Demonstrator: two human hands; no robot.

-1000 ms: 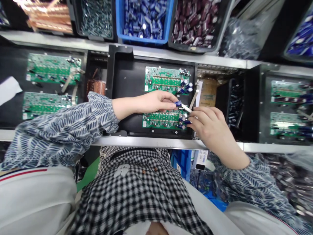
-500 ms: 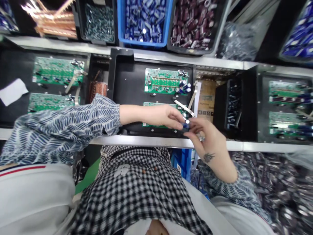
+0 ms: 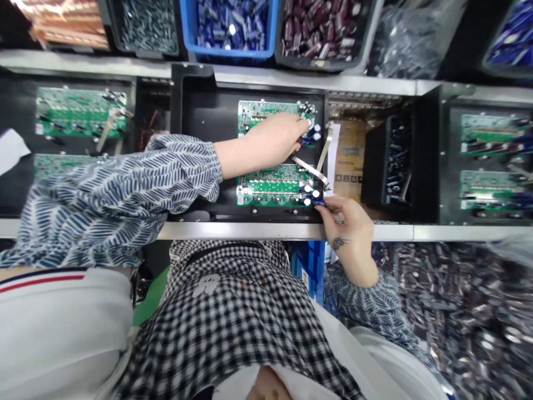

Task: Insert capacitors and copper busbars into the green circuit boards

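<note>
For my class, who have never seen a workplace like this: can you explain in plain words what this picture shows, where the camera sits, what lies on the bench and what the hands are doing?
The camera is worn on a person's head and looks down, so you see their checked shirt at the bottom and both arms reaching forward. In front lies a black tray holding two green circuit boards. The left hand rests on the far board, its fingers at a cluster of blue capacitors. The right hand pinches a small blue capacitor at the corner of the near board. Above, bins hold loose parts, among them a blue bin. More trays with boards sit to either side.
</note>
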